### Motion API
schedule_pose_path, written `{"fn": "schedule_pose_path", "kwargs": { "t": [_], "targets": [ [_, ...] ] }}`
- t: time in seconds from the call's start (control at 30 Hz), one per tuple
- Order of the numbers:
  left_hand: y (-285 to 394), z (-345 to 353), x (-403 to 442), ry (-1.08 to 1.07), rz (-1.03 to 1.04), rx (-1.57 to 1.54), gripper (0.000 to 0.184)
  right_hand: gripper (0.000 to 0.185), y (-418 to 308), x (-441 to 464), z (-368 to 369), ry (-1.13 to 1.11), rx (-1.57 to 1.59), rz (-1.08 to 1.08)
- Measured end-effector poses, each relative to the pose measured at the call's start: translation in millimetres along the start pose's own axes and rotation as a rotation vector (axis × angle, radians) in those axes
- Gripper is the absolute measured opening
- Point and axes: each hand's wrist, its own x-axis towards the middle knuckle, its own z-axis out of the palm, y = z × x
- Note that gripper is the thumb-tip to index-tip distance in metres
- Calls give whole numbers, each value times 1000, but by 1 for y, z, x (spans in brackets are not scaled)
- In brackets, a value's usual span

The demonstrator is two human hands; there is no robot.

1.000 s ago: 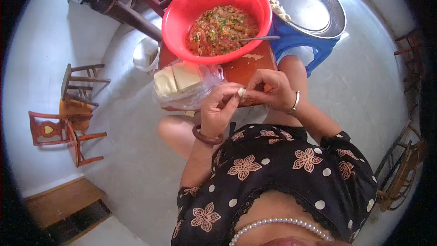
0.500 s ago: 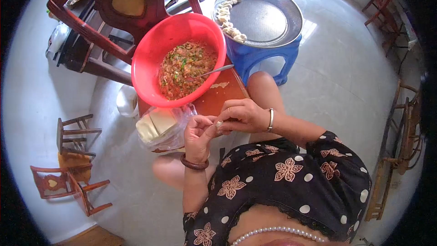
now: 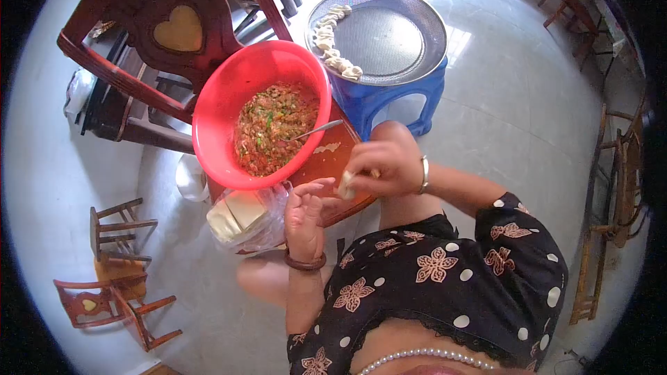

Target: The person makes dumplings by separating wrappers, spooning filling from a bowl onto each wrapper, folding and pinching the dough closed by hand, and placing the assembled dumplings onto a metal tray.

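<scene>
A folded wonton (image 3: 345, 185), pale and small, is pinched in the fingers of my right hand (image 3: 389, 168), which is slightly blurred. My left hand (image 3: 306, 219) holds nothing; its palm faces up and its fingers are apart, just left of the wonton. Beside that hand lies a stack of square wrappers (image 3: 240, 214) in a clear plastic bag (image 3: 274, 215). Behind it stands a red basin (image 3: 208, 121) of minced filling (image 3: 267, 132), with a spoon (image 3: 323, 128) resting in the filling. Several finished wontons (image 3: 326, 38) line the left side of a round mesh tray (image 3: 389, 35).
The tray rests on a blue plastic stool (image 3: 361, 107). Under the basin is a wooden chair seat (image 3: 340, 201) with a carved heart backrest (image 3: 178, 28). Small wooden chairs (image 3: 118, 305) stand at left, a bamboo chair (image 3: 618, 201) at right. A white container (image 3: 189, 177) sits by the basin.
My hands have come apart. The right one has moved up and right with the wonton, while the left has opened. The whole view has shifted slightly.
</scene>
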Motion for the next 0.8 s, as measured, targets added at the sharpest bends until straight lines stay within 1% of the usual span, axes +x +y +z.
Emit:
{"fn": "schedule_pose_path", "kwargs": {
  "t": [0.07,0.1,0.13,0.2,0.23,0.3,0.33,0.4,0.43,0.5,0.57,0.63,0.7,0.73,0.77,0.8],
  "targets": [
    [2,-7,-7,4,-20,30,15,7,12,1,-23,126,-64,51],
    [2,-12,-12,6,-35,59,17,6,11,9,-42,181,-142,37],
    [0,-19,-16,4,-39,58,17,8,20,13,-57,229,-119,128],
    [-9,-34,-26,22,-41,82,18,9,37,20,-91,276,-519,218],
    [-12,-38,-29,19,-42,81,18,13,47,26,-103,302,-635,183],
    [-15,-40,-33,68,-70,75,18,17,58,36,-119,159,-847,161],
    [-15,-39,-33,69,-67,73,18,17,66,41,-124,157,-847,159],
    [-16,-37,-33,71,-78,65,18,20,84,52,-126,-131,-1006,311],
    [-16,-36,-34,76,-73,65,18,20,88,56,-123,-134,-1005,305],
    [-15,-33,-35,91,-95,80,18,26,97,64,-117,-290,-1081,359],
    [-14,-33,-36,97,-109,70,18,26,105,69,-114,-311,-1109,366],
    [-15,-32,-39,128,-118,53,19,24,112,71,-112,-303,-1109,316],
    [-15,-35,-43,104,-126,91,20,20,123,65,-113,-203,-1009,260],
    [-18,-37,-43,114,-138,97,21,20,126,62,-117,-182,-938,198],
    [-20,-40,-43,104,-120,107,21,23,122,63,-113,-135,-815,371],
    [-24,-45,-44,89,-106,117,21,26,114,64,-113,-144,-809,355]
  ]
}}
